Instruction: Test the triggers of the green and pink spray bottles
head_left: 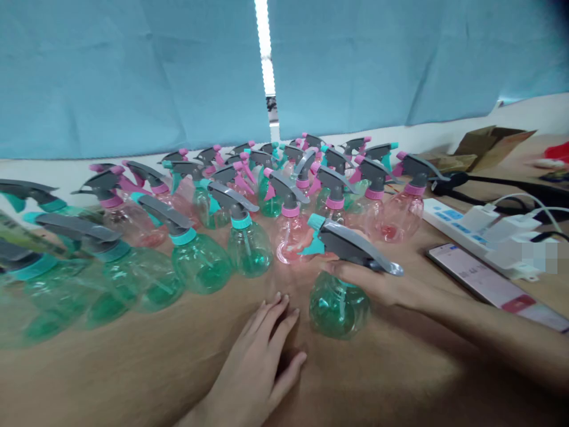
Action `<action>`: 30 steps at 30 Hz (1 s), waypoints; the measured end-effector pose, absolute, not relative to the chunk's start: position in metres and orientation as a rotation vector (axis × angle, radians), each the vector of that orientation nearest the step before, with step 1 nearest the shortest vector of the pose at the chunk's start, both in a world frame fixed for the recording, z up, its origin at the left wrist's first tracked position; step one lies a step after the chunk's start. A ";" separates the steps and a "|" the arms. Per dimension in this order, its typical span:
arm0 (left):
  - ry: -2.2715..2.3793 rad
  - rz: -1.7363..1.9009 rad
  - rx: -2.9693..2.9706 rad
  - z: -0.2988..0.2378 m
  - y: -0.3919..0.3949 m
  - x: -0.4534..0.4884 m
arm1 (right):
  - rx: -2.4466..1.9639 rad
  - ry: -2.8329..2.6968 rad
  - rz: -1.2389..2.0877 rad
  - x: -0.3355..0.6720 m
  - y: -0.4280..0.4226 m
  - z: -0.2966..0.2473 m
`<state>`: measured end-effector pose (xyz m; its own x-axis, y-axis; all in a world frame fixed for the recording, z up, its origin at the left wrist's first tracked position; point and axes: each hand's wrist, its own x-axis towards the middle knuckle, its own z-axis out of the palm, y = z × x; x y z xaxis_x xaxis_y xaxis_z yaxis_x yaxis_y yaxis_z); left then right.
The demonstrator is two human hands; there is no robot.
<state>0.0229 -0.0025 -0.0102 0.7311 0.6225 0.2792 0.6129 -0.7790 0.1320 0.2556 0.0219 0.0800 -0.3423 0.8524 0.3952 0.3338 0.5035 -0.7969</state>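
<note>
My right hand (362, 279) is wrapped round the neck of a green spray bottle (338, 311), just under its grey and teal trigger head. The bottle is upright, at or close to the tabletop. Beside it, my left hand (264, 350) lies flat on the wooden table (146, 373), fingers spread and holding nothing. Beyond the hands stands a crowd of spray bottles. Nearest are a green bottle (251, 252) with a teal collar, another green bottle (202, 264) to its left, and a pink bottle (291, 228) partly behind the right hand.
A phone (493, 284) lies on the right, next to a white power strip (471, 231) with plugged-in chargers and cables. Black straps or cords (498, 190) and an open cardboard box (484, 148) are behind them. A blue cloth (133, 77) hangs along the back.
</note>
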 end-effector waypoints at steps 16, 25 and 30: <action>1.045 0.438 2.899 -0.011 -0.003 0.023 | -0.884 -1.779 0.893 0.253 0.024 0.073; 1.038 0.463 2.888 -0.010 -0.003 0.023 | -0.853 -1.790 0.890 0.256 0.028 0.062; 1.040 0.458 2.887 -0.010 -0.004 0.022 | -0.834 -1.808 0.888 0.255 0.027 0.064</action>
<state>0.0224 -0.0036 -0.0097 0.7316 0.6294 0.2620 0.6180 -0.7745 0.1348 0.2553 0.0268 0.0644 -0.3423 0.8327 0.4353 0.1649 0.5093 -0.8447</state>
